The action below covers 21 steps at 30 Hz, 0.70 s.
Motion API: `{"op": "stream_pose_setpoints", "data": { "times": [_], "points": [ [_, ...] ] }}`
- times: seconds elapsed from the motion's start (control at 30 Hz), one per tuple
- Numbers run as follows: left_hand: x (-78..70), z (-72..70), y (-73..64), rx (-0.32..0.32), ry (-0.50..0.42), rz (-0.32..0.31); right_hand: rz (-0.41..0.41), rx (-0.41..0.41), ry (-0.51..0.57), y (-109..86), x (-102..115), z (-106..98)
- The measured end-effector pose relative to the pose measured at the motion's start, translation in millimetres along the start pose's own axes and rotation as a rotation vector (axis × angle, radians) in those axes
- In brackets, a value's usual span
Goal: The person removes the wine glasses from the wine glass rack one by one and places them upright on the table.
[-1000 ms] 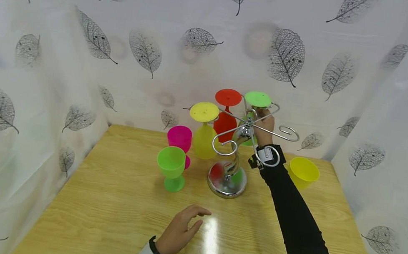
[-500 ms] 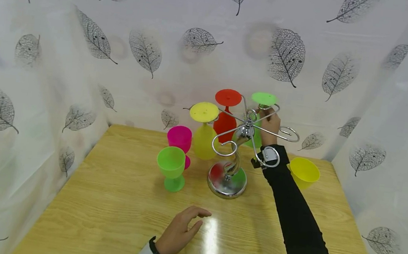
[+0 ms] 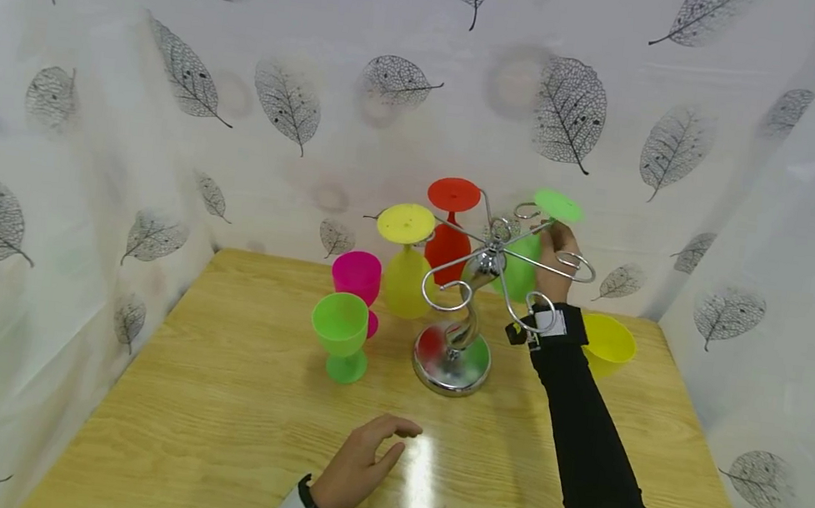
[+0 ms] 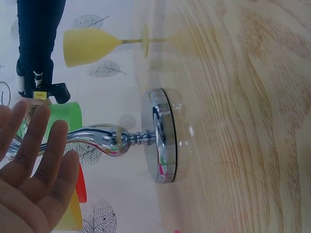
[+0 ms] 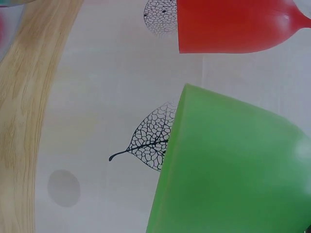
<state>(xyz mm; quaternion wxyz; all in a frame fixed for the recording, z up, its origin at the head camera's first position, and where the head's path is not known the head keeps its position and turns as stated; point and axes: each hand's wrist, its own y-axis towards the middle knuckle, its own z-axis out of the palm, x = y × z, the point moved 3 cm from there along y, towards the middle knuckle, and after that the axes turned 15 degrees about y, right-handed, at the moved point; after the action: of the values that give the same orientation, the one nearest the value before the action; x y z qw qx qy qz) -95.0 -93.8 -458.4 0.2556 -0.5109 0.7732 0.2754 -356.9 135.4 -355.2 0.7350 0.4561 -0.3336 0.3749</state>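
Note:
At the far side, my right hand [image 3: 558,259] grips an upside-down green goblet [image 3: 522,271] by its stem, its foot tilted, beside a curled hook of the chrome stemware rack [image 3: 451,365]. In the right wrist view this goblet's bowl [image 5: 238,165] fills the lower right; the hand is out of sight there. A red goblet [image 3: 446,246] and a yellow goblet [image 3: 406,287] hang upside down from other hooks. My left hand [image 3: 357,462] is over the near table with relaxed fingers, holding nothing; the left wrist view shows its spread fingers [image 4: 36,150].
Left of the rack, a second green goblet [image 3: 341,323] stands upright in front of a pink goblet [image 3: 356,276]. Another yellow goblet [image 3: 607,344] stands upright at the right, next to my right forearm. A leaf-patterned curtain [image 3: 294,191] surrounds the wooden table [image 3: 228,435].
My right hand has moved right with the green goblet, whose foot now tilts and lies outside the hook's curl. The left hand has stayed about where it was.

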Motion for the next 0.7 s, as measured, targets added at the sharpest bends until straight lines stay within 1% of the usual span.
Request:
{"op": "stream_pose_setpoints", "data": {
  "times": [0.1, 0.17, 0.27, 0.37, 0.47, 0.6, 0.7],
  "points": [
    [-0.9, 0.3, -0.2, 0.003, -0.007, -0.003, -0.025, 0.007, 0.055, -4.3, 2, -6],
    [-1.4, 0.3, -0.4, 0.010, -0.013, -0.008, -0.022, 0.000, 0.073, -6.0, 0, -12],
    [-1.3, 1.1, -1.1, 0.029, -0.030, -0.019, -0.003, -0.034, 0.095, -7.3, -4, -22],
    [-0.3, 2.5, -1.9, 0.041, -0.036, -0.020, 0.013, -0.070, 0.140, -10.4, -4, -28],
    [0.3, 3.6, -2.3, 0.043, -0.036, -0.016, 0.022, -0.108, 0.144, -17.5, 0, -30],
    [-0.6, 3.8, -2.6, 0.046, -0.038, -0.016, 0.024, -0.134, 0.095, -30.5, 8, -36],
    [-1.8, 4.0, -3.7, 0.048, -0.046, -0.010, 0.017, -0.134, 0.131, -40.7, 11, -42]
  ]
}}
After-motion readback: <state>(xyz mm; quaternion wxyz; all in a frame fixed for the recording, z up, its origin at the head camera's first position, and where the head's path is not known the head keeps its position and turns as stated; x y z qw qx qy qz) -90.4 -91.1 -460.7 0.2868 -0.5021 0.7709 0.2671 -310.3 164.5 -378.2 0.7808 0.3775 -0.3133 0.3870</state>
